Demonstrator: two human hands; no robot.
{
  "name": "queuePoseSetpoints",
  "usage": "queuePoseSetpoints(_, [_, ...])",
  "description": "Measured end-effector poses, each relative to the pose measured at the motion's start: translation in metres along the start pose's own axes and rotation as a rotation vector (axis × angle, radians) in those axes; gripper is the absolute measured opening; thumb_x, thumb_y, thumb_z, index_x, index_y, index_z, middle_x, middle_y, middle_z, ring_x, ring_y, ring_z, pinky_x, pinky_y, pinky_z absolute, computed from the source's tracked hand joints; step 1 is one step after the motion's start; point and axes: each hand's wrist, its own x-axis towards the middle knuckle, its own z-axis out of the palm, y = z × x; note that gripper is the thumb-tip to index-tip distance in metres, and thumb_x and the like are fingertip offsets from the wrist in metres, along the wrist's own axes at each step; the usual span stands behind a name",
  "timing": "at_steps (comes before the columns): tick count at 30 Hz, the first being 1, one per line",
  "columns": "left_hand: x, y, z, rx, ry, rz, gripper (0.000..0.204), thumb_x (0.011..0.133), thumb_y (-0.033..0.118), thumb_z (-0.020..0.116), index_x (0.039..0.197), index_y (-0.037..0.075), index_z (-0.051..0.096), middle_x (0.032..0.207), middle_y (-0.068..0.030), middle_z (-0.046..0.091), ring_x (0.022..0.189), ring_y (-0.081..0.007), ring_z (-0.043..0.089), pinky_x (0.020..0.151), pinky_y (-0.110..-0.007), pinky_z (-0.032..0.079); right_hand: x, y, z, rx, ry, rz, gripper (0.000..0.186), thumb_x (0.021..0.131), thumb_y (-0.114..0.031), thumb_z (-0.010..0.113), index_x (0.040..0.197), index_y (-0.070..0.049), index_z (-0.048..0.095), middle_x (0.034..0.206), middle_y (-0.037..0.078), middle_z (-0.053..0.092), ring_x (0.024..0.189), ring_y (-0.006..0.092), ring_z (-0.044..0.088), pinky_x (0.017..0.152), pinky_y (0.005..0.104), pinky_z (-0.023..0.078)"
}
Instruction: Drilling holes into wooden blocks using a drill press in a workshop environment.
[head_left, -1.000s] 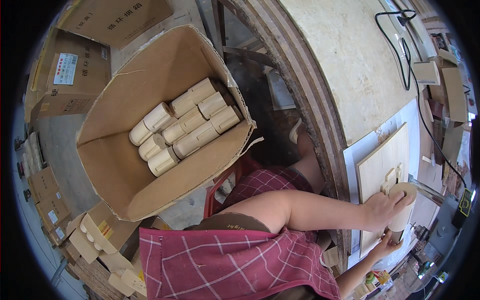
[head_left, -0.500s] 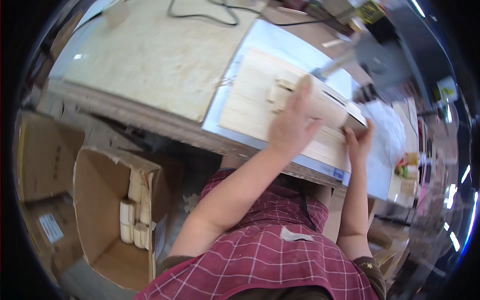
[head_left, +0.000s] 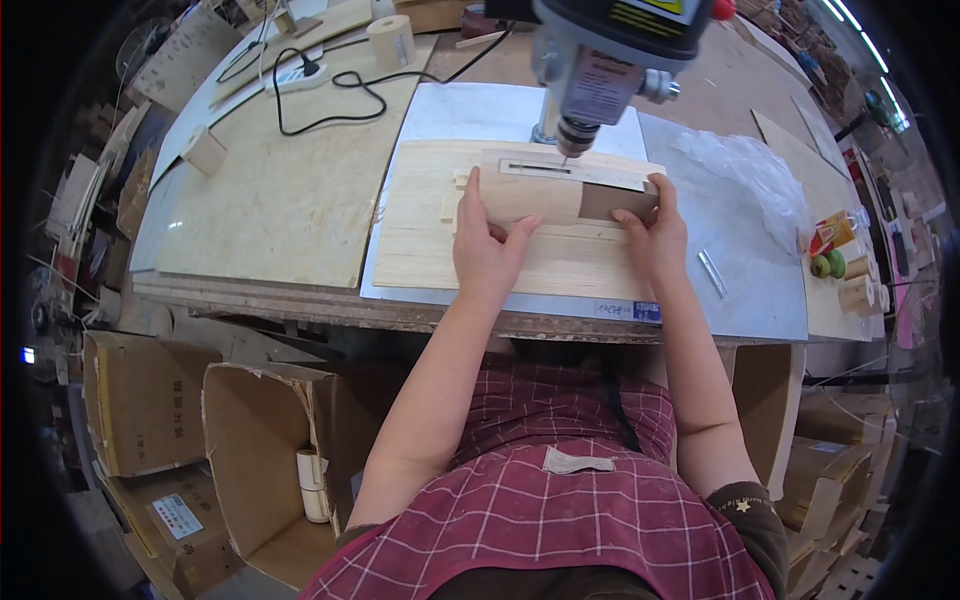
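Note:
My left hand [head_left: 485,235] grips the left end of a pale wooden cylinder [head_left: 530,195] with a long narrow slot on its upper side. My right hand [head_left: 655,235] is closed on the grey-brown section [head_left: 608,200] at its right end. The cylinder lies crosswise on a pale wooden board [head_left: 420,255] with small wooden blocks [head_left: 452,208] at its left. The board rests on a white sheet [head_left: 450,110]. The drill press chuck [head_left: 577,134] hangs over the cylinder, its bit close above the slot; whether it touches, I cannot tell.
Black cable [head_left: 355,80] and power strip [head_left: 292,80] lie back left, near loose wooden cylinders [head_left: 203,150]. A crumpled plastic bag [head_left: 745,175], a small metal rod [head_left: 710,270] and several small items [head_left: 840,255] are at right. Cardboard boxes [head_left: 250,450] stand below the table edge.
My view has swung from the carton at left onto the bench and drill press. Both hands have kept the cylinder, which now lies more nearly horizontal in view, under the chuck.

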Motion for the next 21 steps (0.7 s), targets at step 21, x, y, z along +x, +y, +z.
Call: queuePoseSetpoints(21, [0.005, -0.008, 0.007, -0.131, -0.018, 0.015, 0.085, 0.070, 0.015, 0.075, 0.138, 0.003, 0.024, 0.108, -0.0117, 0.050, 0.064, -0.0110, 0.050, 0.057, -0.023, 0.045, 0.032, 0.010, -0.067, 0.241, -0.009, -0.237, 0.059, 0.077, -0.009, 0.068, 0.128, -0.011, 0.039, 0.093, 0.007, 0.056, 0.062, 0.0081, 0.053, 0.055, 0.0216, 0.045])
